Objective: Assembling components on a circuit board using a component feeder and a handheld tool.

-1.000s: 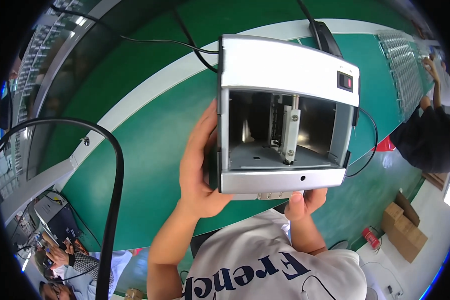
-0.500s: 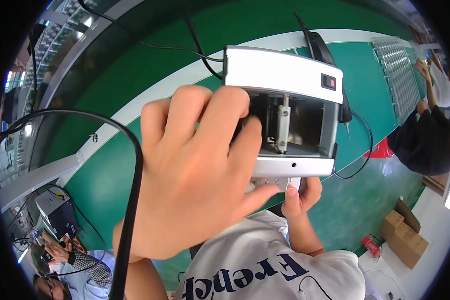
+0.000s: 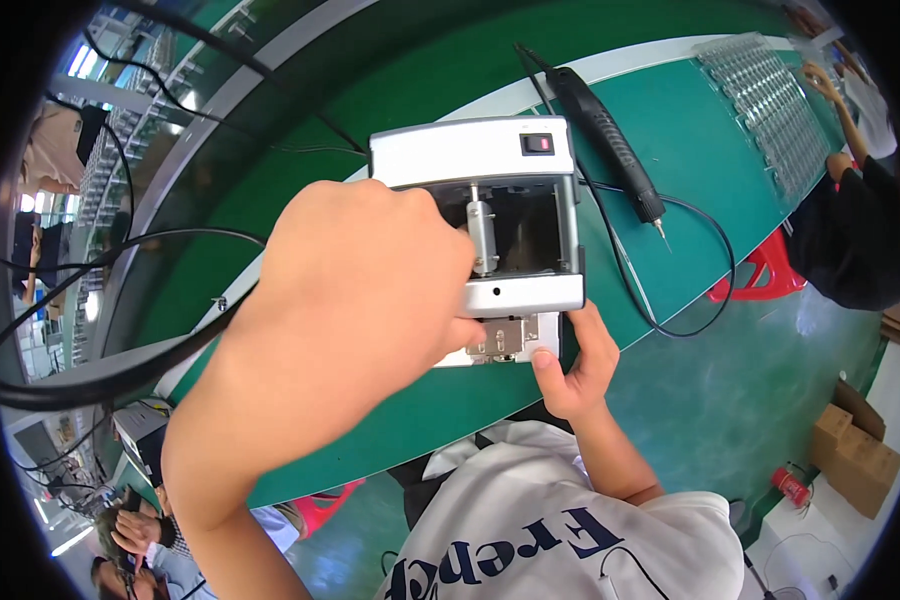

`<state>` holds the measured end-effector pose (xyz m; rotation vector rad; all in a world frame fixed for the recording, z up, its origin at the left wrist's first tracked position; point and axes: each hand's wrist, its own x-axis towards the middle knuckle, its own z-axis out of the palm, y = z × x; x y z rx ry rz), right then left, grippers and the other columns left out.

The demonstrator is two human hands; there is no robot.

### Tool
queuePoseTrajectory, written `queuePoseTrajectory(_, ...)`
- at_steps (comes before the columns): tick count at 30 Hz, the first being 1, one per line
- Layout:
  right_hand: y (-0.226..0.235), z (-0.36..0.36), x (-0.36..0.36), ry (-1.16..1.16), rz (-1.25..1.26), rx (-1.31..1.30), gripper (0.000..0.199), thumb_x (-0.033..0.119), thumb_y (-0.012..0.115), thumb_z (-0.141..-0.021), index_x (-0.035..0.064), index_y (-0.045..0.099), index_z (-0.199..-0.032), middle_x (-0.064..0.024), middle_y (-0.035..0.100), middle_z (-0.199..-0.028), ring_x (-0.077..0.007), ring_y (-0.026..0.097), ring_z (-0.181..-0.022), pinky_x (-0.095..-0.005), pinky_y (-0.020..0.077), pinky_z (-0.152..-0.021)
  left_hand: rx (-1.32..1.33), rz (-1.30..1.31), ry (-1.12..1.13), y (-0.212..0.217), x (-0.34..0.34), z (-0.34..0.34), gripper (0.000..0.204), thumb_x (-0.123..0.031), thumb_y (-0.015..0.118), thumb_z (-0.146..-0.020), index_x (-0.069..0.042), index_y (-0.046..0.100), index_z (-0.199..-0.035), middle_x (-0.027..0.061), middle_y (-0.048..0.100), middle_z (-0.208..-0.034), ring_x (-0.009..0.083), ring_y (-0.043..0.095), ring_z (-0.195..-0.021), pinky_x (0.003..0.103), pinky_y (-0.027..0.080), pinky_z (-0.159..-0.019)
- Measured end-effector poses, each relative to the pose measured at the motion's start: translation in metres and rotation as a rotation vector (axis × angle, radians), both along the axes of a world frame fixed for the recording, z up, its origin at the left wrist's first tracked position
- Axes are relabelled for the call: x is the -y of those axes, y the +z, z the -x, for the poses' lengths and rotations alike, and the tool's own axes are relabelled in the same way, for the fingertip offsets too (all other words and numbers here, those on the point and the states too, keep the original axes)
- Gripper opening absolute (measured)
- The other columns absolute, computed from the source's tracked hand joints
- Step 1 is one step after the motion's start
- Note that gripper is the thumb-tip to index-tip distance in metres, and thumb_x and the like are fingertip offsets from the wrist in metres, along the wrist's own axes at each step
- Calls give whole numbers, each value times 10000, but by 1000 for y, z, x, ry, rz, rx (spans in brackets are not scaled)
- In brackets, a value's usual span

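A silver-white box-shaped machine (image 3: 450, 150) with a red rocker switch stands on the green bench. Through its open top a metal bar (image 3: 482, 235) shows against the dark inside. My left hand (image 3: 360, 275) is closed over the machine's left side, its fingers curled toward the opening. The fingertips and whatever they hold are hidden; the thumb lies by the front wall. A metal bracket (image 3: 502, 340) sits on the base below that wall. At the base's right front corner, my right hand (image 3: 578, 365) grips with thumb on top and fingers along the side.
A black electric screwdriver (image 3: 610, 145) lies right of the machine, its cable looped on the bench (image 3: 670, 110). Clear plastic trays (image 3: 765, 110) are at the far right, near another person's arm (image 3: 845, 115). A thick black cable (image 3: 120, 385) crosses at left. A red stool (image 3: 765, 270) stands beyond the bench.
The view has shifted, so the machine appears farther left. My left hand has curled more tightly over its left side. My right thumb now rests farther back on the base's corner.
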<state>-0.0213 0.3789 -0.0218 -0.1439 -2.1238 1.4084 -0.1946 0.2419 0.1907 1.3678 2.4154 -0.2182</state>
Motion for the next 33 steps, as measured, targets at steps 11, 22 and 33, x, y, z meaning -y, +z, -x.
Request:
queuePoseTrajectory(11,4,5,-2,16,-7,-60,616,228,738,-817,-129,576,-1292,-312,629,-1268,-406,663,-1135,-405,524,-972,-55,244,-43,2,-17,2,339,-393,797,-746,-64,761,-818,110,695,-680,295,719,-679,389,574,-624)
queuePoseTrajectory(22,4,5,-2,10,-21,-70,628,235,743,-809,-128,575,-1292,-305,630,-1270,-408,661,-1139,-410,525,-970,-38,319,-103,-5,-20,6,349,-412,793,-751,-64,761,-764,117,707,-698,298,721,-688,390,573,-627)
queuePoseTrajectory(33,2,3,2,13,-9,-59,630,243,739,-815,-114,573,-1306,-295,630,-1282,-396,662,-1137,-400,515,-974,-61,285,-133,-7,-13,5,397,-442,793,-724,-50,738,-757,108,659,-709,329,673,-677,424,538,-632)
